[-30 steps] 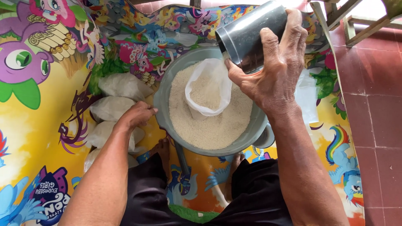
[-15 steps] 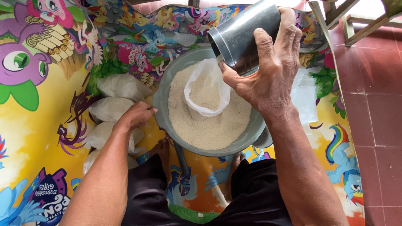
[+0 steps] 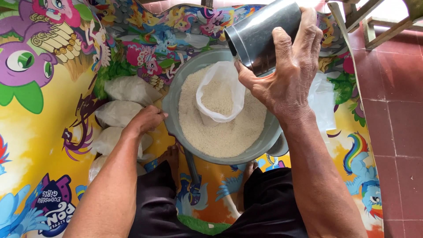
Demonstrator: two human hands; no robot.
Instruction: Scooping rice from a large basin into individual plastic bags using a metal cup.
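Note:
My right hand [image 3: 288,75] grips a metal cup [image 3: 260,33], tilted with its mouth toward an open clear plastic bag [image 3: 220,90] partly filled with white rice. The bag stands in a grey basin [image 3: 172,101] full of rice [image 3: 222,132]. My left hand [image 3: 145,120] rests at the basin's left rim, on the stack of filled rice bags [image 3: 119,112], fingers curled; whether it grips one is unclear.
Several filled, tied bags of rice lie left of the basin on a colourful cartoon mat [image 3: 35,110]. Empty clear bags [image 3: 324,103] lie to the right. Red floor tiles [image 3: 392,123] and a wooden frame [image 3: 383,22] are at the right.
My right hand has shifted the metal cup slightly rightward and up over the open bag. My left hand stays by the basin's rim.

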